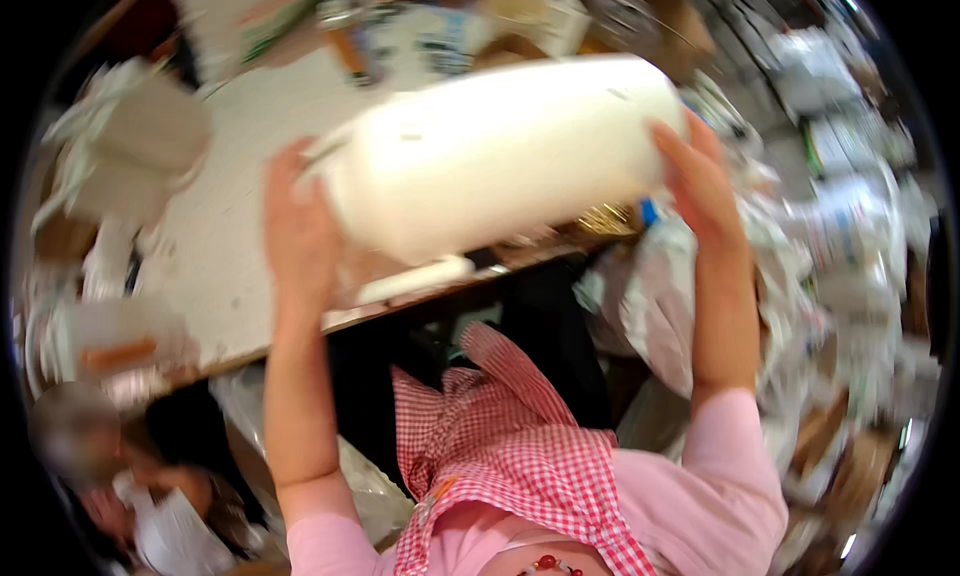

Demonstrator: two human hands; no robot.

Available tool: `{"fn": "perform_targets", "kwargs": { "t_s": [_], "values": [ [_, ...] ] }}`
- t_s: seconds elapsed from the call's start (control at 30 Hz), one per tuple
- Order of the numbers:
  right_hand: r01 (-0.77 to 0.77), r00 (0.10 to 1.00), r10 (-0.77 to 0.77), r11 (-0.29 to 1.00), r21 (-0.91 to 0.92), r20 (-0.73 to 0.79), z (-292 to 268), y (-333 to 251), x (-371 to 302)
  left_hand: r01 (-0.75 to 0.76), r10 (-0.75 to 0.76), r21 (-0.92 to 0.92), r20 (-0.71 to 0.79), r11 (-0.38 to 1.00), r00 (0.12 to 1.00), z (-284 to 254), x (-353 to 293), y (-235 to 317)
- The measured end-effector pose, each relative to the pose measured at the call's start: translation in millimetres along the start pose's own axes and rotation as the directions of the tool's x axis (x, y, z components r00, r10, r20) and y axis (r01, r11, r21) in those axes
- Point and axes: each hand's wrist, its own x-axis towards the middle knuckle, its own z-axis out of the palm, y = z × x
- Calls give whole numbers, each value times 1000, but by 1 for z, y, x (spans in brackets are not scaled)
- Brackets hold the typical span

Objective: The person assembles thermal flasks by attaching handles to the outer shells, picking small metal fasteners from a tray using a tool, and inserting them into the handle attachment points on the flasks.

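Observation:
A large white cylinder (pixel 510 146), rounded at its edges and blurred by motion, lies sideways in the air above the table's front edge. It looks like a plastic jar or tub, but I cannot tell exactly. My left hand (pixel 303 236) grips its left end, where a narrower rim shows. Around the right end is my right hand (pixel 700 176), its thumb laid along the side. A thin white rod (pixel 420 279) lies at the table edge below the cylinder, close to my left hand. The undersides of both grips are hidden.
The pale worktable (pixel 240 206) holds an orange-filled jar (pixel 345 41) at the back. A beige container (pixel 135 141) and a clear tub (pixel 120 336) stand left. White plastic bags (pixel 665 296) crowd the right. Another person (pixel 150 486) is at the lower left.

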Motion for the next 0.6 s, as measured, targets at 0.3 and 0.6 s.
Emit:
{"fn": "perform_targets", "kwargs": {
  "t_s": [0.3,0.6],
  "values": [
    [-118,891,-13,959,-259,-454,-124,-7,-107,-112,141,-130,249,985,958,21,32,81],
    [-33,999,-6,-89,-995,-33,-169,138,-194,-77,125,-189,257,979,958,22,26,71]
  ]
}}
